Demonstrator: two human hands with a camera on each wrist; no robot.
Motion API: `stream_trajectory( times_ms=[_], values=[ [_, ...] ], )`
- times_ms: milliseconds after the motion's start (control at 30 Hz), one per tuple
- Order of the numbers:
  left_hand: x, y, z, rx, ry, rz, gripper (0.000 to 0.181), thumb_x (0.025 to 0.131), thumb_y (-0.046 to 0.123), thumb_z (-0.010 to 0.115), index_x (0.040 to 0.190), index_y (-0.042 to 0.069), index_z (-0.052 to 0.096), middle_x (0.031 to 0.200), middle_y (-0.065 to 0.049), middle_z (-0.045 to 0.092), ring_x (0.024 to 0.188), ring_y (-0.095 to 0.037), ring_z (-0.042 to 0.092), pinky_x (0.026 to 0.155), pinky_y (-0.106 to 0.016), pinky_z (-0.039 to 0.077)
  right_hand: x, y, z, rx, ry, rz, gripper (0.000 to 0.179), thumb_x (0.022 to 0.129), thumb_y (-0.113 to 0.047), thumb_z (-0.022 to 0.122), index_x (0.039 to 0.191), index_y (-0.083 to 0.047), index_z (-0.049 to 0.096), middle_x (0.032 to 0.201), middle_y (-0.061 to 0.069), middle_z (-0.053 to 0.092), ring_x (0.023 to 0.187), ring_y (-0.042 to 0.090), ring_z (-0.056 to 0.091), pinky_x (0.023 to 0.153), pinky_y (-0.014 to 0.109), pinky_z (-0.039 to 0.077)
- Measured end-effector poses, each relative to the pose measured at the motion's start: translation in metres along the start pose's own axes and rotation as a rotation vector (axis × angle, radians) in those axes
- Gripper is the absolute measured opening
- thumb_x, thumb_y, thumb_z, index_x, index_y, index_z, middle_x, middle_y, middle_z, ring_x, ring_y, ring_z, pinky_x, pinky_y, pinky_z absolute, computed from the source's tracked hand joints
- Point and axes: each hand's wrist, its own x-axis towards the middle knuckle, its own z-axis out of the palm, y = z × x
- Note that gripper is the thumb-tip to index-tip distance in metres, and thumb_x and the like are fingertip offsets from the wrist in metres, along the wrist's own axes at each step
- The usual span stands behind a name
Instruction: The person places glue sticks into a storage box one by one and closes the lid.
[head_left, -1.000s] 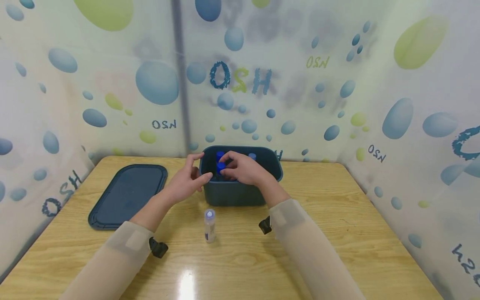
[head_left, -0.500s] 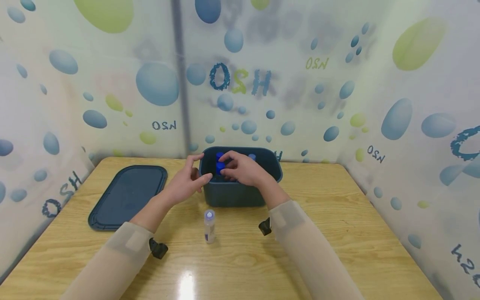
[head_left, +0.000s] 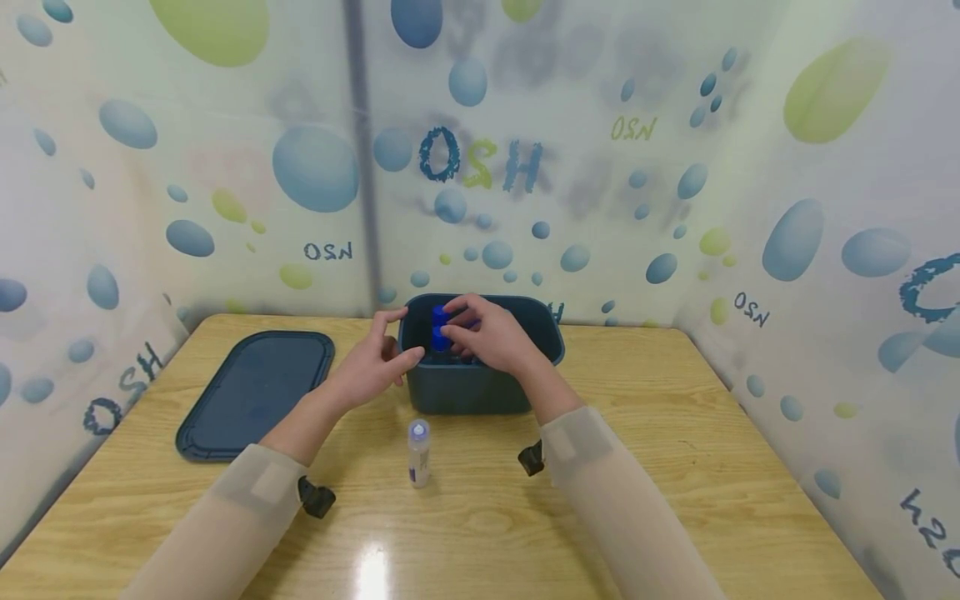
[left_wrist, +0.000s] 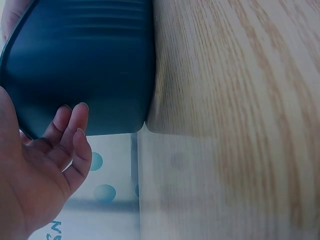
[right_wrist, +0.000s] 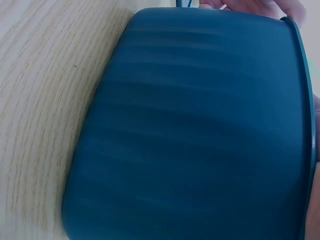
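Observation:
A dark blue-green bin point(head_left: 471, 390) stands at the back of the table. My left hand point(head_left: 369, 362) holds its left end, thumb and index finger at the rim, the other fingers bent along the outer wall in the left wrist view. Inside, two bright blue caps point(head_left: 440, 337) stand one behind the other at the left. My right hand point(head_left: 491, 333) reaches over the front rim with curled fingers, thumb beside the nearer cap, gripping another blue-capped bottle point(head_left: 472, 323) largely hidden by the fingers. The right wrist view shows mostly the bin's outer wall point(right_wrist: 200, 125).
A small white bottle with a clear purplish cap point(head_left: 419, 454) stands upright in front of the bin. The flat dark blue lid point(head_left: 258, 392) lies on the wooden table point(head_left: 660, 450) at the left. Patterned curtains point(head_left: 585, 167) close off the back and sides.
My right hand has shifted slightly to the right, its fingers bending more; the light blue cap seen earlier at the right is now covered. The left hand stays on the rim.

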Motion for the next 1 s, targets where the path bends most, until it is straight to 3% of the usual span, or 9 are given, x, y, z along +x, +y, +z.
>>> stream_trajectory(
  times_ms=[233, 433, 667, 1000],
  values=[
    [0.000, -0.003, 0.000, 0.001, -0.005, 0.001, 0.083, 0.111, 0.048, 0.064, 0.174, 0.024, 0.015, 0.089, -0.013, 0.065, 0.085, -0.044, 0.070, 0.072, -0.039, 0.054, -0.002, 0.002, -0.001, 0.081, 0.026, -0.057, 0.040, 0.111, -0.034, 0.068, 0.145, -0.015, 0.063, 0.133, 0.011, 0.075, 0.103, 0.036, 0.079, 0.096, 0.055, 0.064],
    [-0.001, -0.002, 0.000, 0.001, -0.003, -0.008, 0.084, 0.110, 0.048, 0.065, 0.174, 0.024, 0.015, 0.089, -0.014, 0.065, 0.085, -0.044, 0.070, 0.072, -0.040, 0.054, -0.003, 0.003, 0.000, 0.101, 0.098, -0.183, 0.038, 0.111, -0.032, 0.068, 0.144, -0.012, 0.065, 0.124, 0.010, 0.076, 0.104, 0.041, 0.078, 0.091, 0.047, 0.066],
    [-0.002, -0.001, 0.002, -0.004, -0.003, -0.008, 0.085, 0.110, 0.049, 0.065, 0.174, 0.025, 0.015, 0.087, -0.012, 0.064, 0.084, -0.043, 0.070, 0.072, -0.040, 0.054, -0.015, -0.005, 0.003, 0.052, 0.158, -0.304, 0.034, 0.111, -0.028, 0.067, 0.139, -0.009, 0.068, 0.116, 0.006, 0.077, 0.095, 0.027, 0.075, 0.082, 0.034, 0.061],
    [0.001, 0.000, 0.000, 0.021, -0.005, 0.002, 0.086, 0.109, 0.051, 0.065, 0.174, 0.025, 0.014, 0.085, -0.009, 0.062, 0.082, -0.039, 0.070, 0.071, -0.038, 0.052, -0.049, -0.022, 0.013, 0.053, 0.034, -0.378, 0.031, 0.110, -0.022, 0.069, 0.137, -0.007, 0.071, 0.118, 0.003, 0.078, 0.094, 0.012, 0.072, 0.082, 0.029, 0.060]
  ],
)
